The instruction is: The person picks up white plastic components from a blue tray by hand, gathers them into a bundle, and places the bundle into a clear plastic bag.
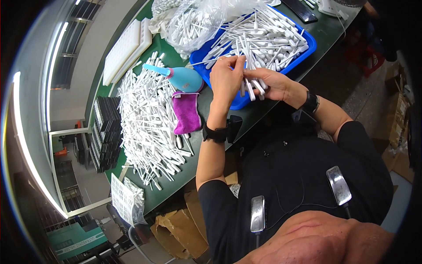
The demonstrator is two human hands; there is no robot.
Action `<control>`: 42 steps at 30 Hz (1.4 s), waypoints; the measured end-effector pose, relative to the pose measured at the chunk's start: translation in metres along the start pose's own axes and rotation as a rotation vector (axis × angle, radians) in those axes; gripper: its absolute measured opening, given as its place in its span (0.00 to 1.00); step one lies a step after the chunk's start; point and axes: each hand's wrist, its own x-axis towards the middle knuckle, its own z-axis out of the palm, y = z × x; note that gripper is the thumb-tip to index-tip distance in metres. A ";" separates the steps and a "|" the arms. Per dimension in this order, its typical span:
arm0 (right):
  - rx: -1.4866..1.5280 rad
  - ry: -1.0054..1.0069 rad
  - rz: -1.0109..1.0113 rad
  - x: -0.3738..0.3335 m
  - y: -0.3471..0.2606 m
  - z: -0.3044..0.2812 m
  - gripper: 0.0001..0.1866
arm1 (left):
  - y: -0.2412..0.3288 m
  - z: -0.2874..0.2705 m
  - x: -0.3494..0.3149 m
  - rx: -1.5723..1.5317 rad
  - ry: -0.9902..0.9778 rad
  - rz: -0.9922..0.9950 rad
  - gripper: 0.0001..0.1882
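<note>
Over the near edge of a blue tray [313, 43], my two hands work close together. My right hand [274, 83] is closed round a small bunch of white plastic sticks [251, 89], each slim with a thicker end. The thick ends point down toward me. My left hand [226, 81] is closed in a pinch at the upper part of the bunch, thumb and forefinger together; they hide part of the sticks. A heap of the same white sticks [272, 33] fills the tray.
Left of the tray lie a light-blue squeeze bottle [184, 80], a purple cloth [187, 113] and a big loose pile of white sticks [147, 127]. Beyond are stacked black trays [105, 132], white foam blocks [127, 48] and a clear bag [193, 28]. A phone [301, 11] lies far right.
</note>
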 end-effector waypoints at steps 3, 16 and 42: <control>0.053 -0.190 0.076 0.001 -0.005 -0.013 0.12 | -0.016 0.005 0.016 -0.004 0.115 0.065 0.13; 0.281 -0.020 0.018 -0.031 -0.016 -0.011 0.10 | -0.059 0.006 0.057 0.644 0.079 0.281 0.07; 0.065 -0.137 0.145 -0.023 -0.021 -0.001 0.13 | -0.020 -0.038 -0.008 0.582 0.010 0.984 0.17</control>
